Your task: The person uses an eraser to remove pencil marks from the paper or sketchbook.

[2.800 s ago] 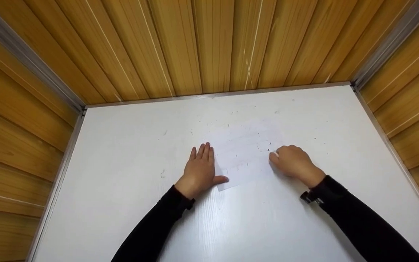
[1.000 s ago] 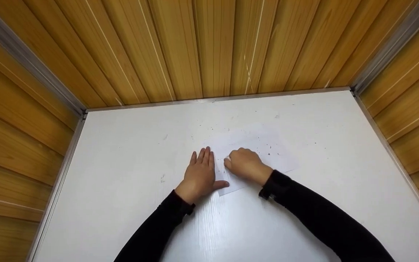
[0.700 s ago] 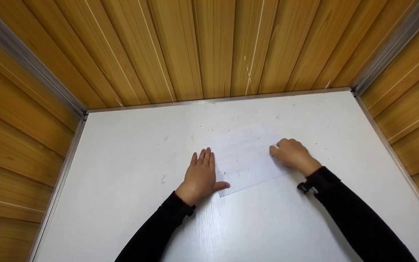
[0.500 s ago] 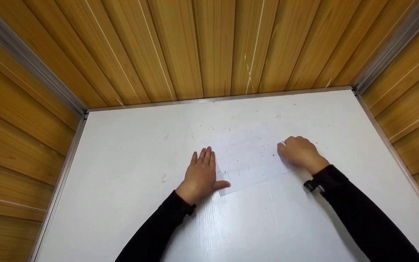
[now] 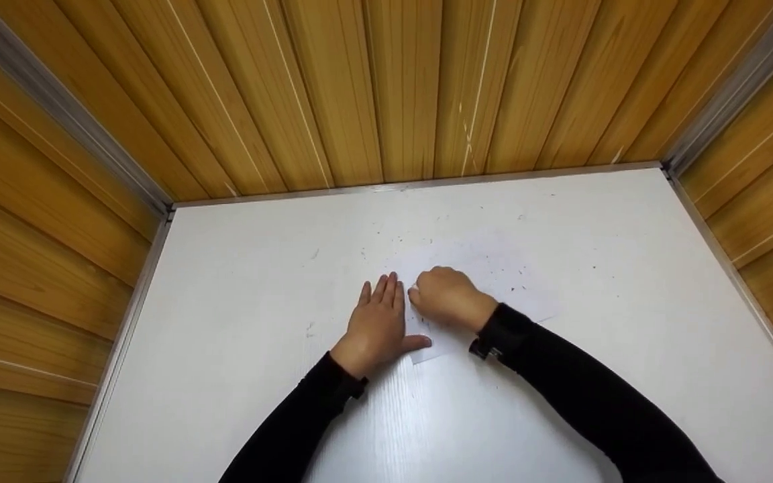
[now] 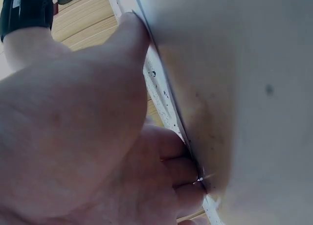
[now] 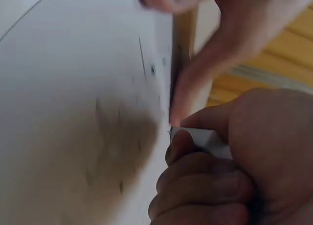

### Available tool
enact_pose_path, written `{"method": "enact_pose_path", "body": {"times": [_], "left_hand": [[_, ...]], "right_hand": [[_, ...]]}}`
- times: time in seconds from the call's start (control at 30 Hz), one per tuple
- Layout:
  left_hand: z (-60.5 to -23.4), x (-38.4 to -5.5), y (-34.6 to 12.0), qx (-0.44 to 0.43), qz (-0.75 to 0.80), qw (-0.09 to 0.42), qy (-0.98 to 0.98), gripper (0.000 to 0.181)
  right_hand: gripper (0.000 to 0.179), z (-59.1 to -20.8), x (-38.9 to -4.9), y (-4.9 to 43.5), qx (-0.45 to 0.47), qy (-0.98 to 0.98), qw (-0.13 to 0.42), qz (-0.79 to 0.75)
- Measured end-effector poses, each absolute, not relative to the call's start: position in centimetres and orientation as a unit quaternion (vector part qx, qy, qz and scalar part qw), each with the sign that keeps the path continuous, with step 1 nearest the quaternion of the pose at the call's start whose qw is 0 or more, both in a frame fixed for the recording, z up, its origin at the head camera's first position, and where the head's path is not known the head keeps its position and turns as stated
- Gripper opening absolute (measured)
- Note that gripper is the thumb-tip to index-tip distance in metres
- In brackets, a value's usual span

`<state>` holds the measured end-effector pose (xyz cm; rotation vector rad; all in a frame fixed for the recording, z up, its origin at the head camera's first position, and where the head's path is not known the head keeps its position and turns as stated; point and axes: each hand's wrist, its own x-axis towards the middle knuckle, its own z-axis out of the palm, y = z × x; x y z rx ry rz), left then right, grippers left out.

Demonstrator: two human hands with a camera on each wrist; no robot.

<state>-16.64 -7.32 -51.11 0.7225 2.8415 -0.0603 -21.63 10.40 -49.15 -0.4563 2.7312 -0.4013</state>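
Observation:
A sheet of white paper (image 5: 487, 268) lies on the white table (image 5: 245, 282), with faint pencil marks and dark eraser crumbs on it. My left hand (image 5: 376, 327) rests flat along the paper's left edge, fingers straight, thumb stretched out over its near left corner. Close beside those fingers, my right hand (image 5: 450, 295) pinches a small white eraser (image 7: 208, 139) between thumb and curled fingers. In the right wrist view, the eraser's tip is right at the paper's surface. Most of the eraser is hidden in the fist. The left wrist view shows the left hand (image 6: 98, 122) pressed along the sheet.
Wood-patterned walls (image 5: 406, 94) with metal rails stand at the back and both sides of the table. More dark crumbs (image 5: 400, 239) and grey smudges (image 5: 311, 329) are scattered on the tabletop around the paper.
My right hand has swept with the eraser back and forth across the paper, from the right side to near the left fingers. The left hand has stayed in place on the sheet.

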Motion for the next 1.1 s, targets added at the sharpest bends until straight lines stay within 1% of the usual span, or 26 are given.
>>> {"method": "enact_pose_path", "body": {"times": [0.1,0.2,0.3,0.4,0.5,0.6,0.67,0.77,0.83,0.97,1.1], "left_hand": [[-51.1,-16.6,-7.0,0.251,-0.025,0.103,0.962,0.121],[-51.0,-16.7,-6.9,0.247,-0.035,0.102,0.963,0.122],[-50.8,-16.7,-7.0,0.24,-0.044,0.101,0.964,0.124],[-50.7,-16.7,-7.0,0.24,-0.046,0.105,0.964,0.125],[-50.8,-16.6,-7.0,0.239,-0.049,0.111,0.963,0.125],[-50.9,-16.6,-7.0,0.238,-0.051,0.116,0.963,0.125],[-50.9,-16.5,-7.1,0.238,-0.049,0.116,0.963,0.124],[-50.9,-16.3,-7.0,0.24,-0.047,0.115,0.963,0.125],[-51.0,-16.3,-6.9,0.242,-0.045,0.112,0.963,0.125],[-51.2,-16.4,-7.0,0.248,-0.031,0.101,0.963,0.125],[-51.5,-16.5,-7.3,0.247,-0.025,0.092,0.964,0.123]], "right_hand": [[0.047,-49.9,-21.6,10.1,-0.153,0.962,0.173,-0.142],[0.049,-50.2,-21.7,11.8,-0.125,0.968,0.158,-0.152],[0.053,-50.1,-22.0,15.2,-0.085,0.968,0.155,-0.177],[0.057,-50.0,-22.2,19.7,-0.051,0.966,0.156,-0.198],[0.059,-49.8,-22.3,23.6,-0.025,0.968,0.155,-0.197],[0.059,-49.5,-22.5,26.0,-0.021,0.972,0.157,-0.176],[0.057,-49.4,-22.4,26.4,-0.021,0.975,0.156,-0.159],[0.054,-49.0,-22.1,25.6,-0.028,0.979,0.146,-0.137],[0.053,-48.8,-21.9,24.0,-0.035,0.981,0.135,-0.133],[0.054,-48.5,-21.8,18.5,-0.062,0.983,0.121,-0.127],[0.055,-48.8,-22.2,12.2,-0.107,0.98,0.129,-0.11]]}}
